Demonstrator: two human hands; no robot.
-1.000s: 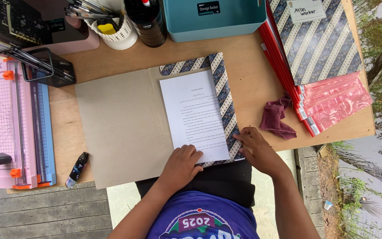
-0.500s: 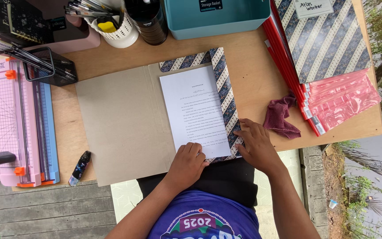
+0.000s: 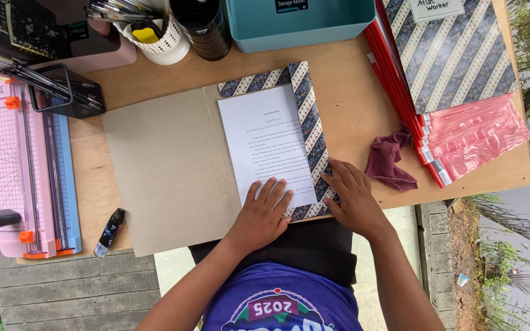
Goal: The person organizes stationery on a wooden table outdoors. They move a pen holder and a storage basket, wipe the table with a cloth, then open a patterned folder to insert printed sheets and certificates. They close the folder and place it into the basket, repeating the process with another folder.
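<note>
An open grey cardboard cover (image 3: 167, 165) lies flat on the wooden table (image 3: 351, 98). Its right half shows a striped patterned border (image 3: 311, 122) with a white printed sheet (image 3: 265, 141) laid on it. My left hand (image 3: 264, 211) rests flat on the sheet's lower edge, fingers spread. My right hand (image 3: 352, 196) presses on the patterned border at the cover's lower right corner. Neither hand holds anything.
A pink paper trimmer (image 3: 29, 168) lies at the left, a black mesh holder (image 3: 72, 92) behind it. A small glue bottle (image 3: 109, 232) lies near the front edge. A purple cloth (image 3: 387, 160), red-spined striped books (image 3: 449, 55), pink sleeves (image 3: 480, 135), a teal basket (image 3: 299, 21), a brush cup (image 3: 154, 34) and a dark bottle (image 3: 202, 27) stand around.
My left hand has slid up onto the sheet's lower edge. My right hand has shifted slightly along the lower right corner of the cover.
</note>
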